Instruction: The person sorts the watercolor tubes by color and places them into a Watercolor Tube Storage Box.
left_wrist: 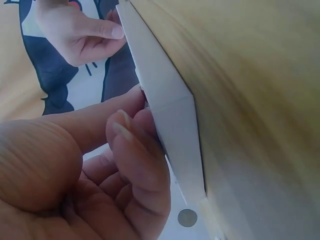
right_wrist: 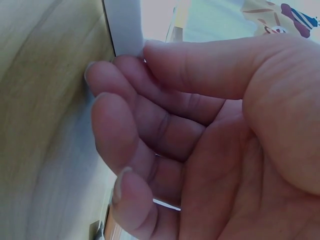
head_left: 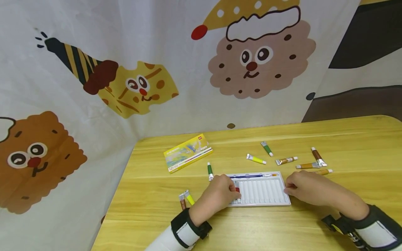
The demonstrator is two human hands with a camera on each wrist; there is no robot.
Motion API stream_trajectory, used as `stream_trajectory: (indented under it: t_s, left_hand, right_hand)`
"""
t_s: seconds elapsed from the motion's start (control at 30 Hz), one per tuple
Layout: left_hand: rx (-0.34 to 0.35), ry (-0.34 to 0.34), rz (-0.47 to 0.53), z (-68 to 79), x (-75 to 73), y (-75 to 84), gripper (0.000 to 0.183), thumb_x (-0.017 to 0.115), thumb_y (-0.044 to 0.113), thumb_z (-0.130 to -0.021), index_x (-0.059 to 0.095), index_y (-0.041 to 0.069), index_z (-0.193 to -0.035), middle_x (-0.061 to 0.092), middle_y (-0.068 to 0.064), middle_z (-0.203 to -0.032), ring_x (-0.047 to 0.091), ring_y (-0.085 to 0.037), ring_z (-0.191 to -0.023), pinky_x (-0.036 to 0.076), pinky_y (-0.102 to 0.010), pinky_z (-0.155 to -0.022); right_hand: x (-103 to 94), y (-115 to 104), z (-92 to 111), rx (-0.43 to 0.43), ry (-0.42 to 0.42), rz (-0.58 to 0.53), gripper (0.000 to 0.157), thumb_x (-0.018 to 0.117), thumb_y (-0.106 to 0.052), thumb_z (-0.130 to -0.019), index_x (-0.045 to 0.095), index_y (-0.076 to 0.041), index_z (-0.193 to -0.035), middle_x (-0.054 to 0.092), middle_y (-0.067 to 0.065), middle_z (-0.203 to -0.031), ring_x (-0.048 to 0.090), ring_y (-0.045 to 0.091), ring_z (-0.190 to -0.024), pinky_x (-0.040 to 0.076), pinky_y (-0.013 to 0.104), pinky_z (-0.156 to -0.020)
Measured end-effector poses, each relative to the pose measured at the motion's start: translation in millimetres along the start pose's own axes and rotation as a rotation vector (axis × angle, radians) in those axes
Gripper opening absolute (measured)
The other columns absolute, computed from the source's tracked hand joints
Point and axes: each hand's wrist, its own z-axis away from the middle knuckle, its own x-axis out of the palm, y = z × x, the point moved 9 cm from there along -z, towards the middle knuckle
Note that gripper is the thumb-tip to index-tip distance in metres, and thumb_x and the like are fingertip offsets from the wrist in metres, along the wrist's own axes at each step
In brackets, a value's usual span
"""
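A white plastic tray [head_left: 265, 192] with a row of narrow slots lies flat on the table, and a blue paintbrush [head_left: 252, 176] rests along its far side. At the tray's left end, my left hand [head_left: 216, 191] pinches a small red paint tube [head_left: 237, 190] over the leftmost slots. The fingers hide most of that tube in the left wrist view. My right hand [head_left: 306, 188] grips the tray's right edge [right_wrist: 125, 27] between thumb and index finger, its other fingers loosely curled beside it.
Near the left hand lie a dark green tube [head_left: 210, 170], a brown tube [head_left: 182, 201] and a yellow tube [head_left: 189, 197]. Several more tubes, including a green one [head_left: 266, 149] and a brown one [head_left: 318, 156], lie behind and right. A yellow paint box [head_left: 188, 153] sits at back left, before a printed curtain [head_left: 188, 115].
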Motion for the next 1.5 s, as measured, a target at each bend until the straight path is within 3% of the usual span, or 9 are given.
stream_trajectory:
  t_s: [0.4, 0.77, 1.13, 1.5]
  left_hand:
    - [0.012, -0.006, 0.003, 0.3, 1.5, 2.0, 0.031, 0.075, 0.020, -0.079, 0.060, 0.015, -0.052, 0.048, 0.006, -0.048, 0.044, -0.009, -0.048, 0.031, -0.020, -0.042]
    - [0.072, -0.001, -0.030, -1.9, 4.1, 7.4, 0.030, 0.075, 0.017, -0.078, 0.061, 0.017, -0.051, 0.051, 0.008, -0.049, 0.045, -0.007, -0.051, 0.033, -0.020, -0.044]
    - [0.058, -0.020, -0.011, -2.3, 4.2, 3.9, 0.031, 0.076, 0.018, -0.078, 0.061, 0.017, -0.052, 0.050, 0.007, -0.049, 0.045, -0.008, -0.050, 0.033, -0.020, -0.044]
    - [0.048, -0.011, -0.025, -3.1, 4.6, 0.6, 0.033, 0.076, 0.021, -0.079, 0.058, 0.016, -0.051, 0.048, 0.007, -0.049, 0.044, -0.008, -0.048, 0.032, -0.020, -0.042]
  right_hand:
    - [0.9, 0, 0, 0.010, -0.016, -0.029, 0.025, 0.065, -0.020, -0.087, 0.053, -0.023, -0.066, 0.039, -0.009, -0.055, 0.038, 0.005, -0.048, 0.031, 0.021, -0.045]
    - [2.2, 10, -1, 0.097, -0.022, -0.196, 0.018, 0.061, -0.015, -0.089, 0.060, -0.017, -0.071, 0.051, -0.004, -0.059, 0.043, 0.011, -0.053, 0.036, 0.025, -0.047]
    - [2.0, 9, -3, 0.085, 0.002, -0.199, 0.017, 0.061, -0.014, -0.090, 0.059, -0.015, -0.072, 0.049, -0.004, -0.059, 0.043, 0.011, -0.053, 0.036, 0.025, -0.047]
    - [1.8, 11, -6, 0.125, 0.013, -0.195, 0.021, 0.060, -0.018, -0.091, 0.059, -0.016, -0.069, 0.048, -0.004, -0.056, 0.041, 0.011, -0.050, 0.032, 0.024, -0.045]
